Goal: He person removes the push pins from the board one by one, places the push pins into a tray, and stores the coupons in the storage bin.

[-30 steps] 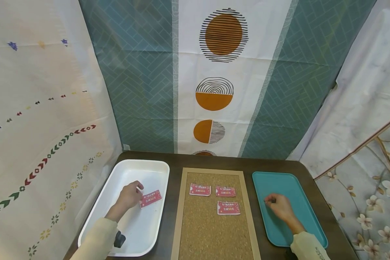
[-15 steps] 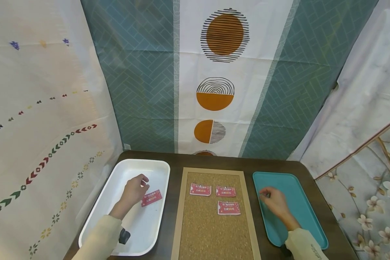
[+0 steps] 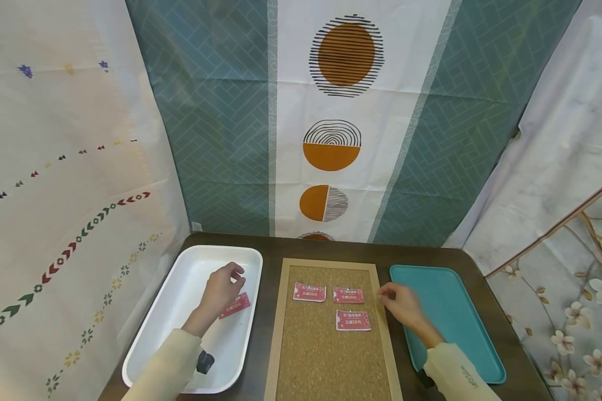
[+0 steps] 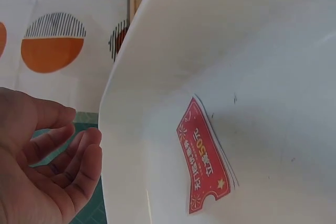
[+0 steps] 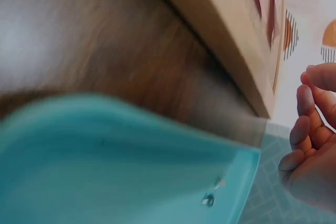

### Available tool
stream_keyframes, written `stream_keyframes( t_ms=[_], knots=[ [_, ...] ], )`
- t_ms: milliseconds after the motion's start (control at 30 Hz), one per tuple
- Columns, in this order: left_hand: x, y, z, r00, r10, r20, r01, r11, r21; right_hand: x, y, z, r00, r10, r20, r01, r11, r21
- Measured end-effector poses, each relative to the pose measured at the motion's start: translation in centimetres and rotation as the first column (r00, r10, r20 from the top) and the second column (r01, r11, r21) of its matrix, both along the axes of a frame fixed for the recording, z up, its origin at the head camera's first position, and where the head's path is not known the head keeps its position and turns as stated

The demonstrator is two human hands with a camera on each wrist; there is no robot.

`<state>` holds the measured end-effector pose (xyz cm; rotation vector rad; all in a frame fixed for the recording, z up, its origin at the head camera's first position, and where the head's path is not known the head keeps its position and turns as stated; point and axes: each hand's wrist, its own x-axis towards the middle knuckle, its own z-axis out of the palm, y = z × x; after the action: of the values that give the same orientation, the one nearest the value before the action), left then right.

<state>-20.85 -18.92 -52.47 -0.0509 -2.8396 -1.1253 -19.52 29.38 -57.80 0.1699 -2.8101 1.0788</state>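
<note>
In the head view, my left hand (image 3: 218, 292) hovers over the white tray (image 3: 195, 256), fingers loosely bent and holding nothing. Just below it lie red paper coupons (image 4: 203, 158), seemingly a thin stack, on the tray floor. My right hand (image 3: 403, 303) is at the right edge of the framed cork board (image 3: 326, 362), thumb and forefinger together. They pinch what looks like a pushpin, nearly all hidden by the fingertips. Three red coupons are fixed near the board's top: one at left (image 3: 309, 292), one at right (image 3: 348, 295), and a lower coupon (image 3: 353, 321).
The teal tray (image 3: 461, 312) stands right of the board, with small clear pushpins (image 5: 208, 200) in it. All of this rests on a dark wooden table (image 3: 271, 250). Printed cloths (image 3: 226, 111) hang behind and at both sides.
My right hand has moved left, from over the teal tray to the board's right edge. My left hand has shifted up and right within the white tray, now overlapping the coupons.
</note>
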Motion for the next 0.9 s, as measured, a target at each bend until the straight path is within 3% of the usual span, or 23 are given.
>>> stream_keyframes(
  t_ms=[467,900],
  knots=[
    [-0.6,3.1,0.7,0.998,-0.04,-0.055,0.044,0.997,0.07,-1.1,-4.0,0.6,0.996,0.065,0.054,-0.064,0.998,-0.015],
    [-0.5,4.7,0.7,0.996,-0.081,-0.02,0.083,0.989,0.119,-2.0,-7.1,0.6,0.991,0.084,0.103,-0.077,0.994,-0.075]
  ],
)
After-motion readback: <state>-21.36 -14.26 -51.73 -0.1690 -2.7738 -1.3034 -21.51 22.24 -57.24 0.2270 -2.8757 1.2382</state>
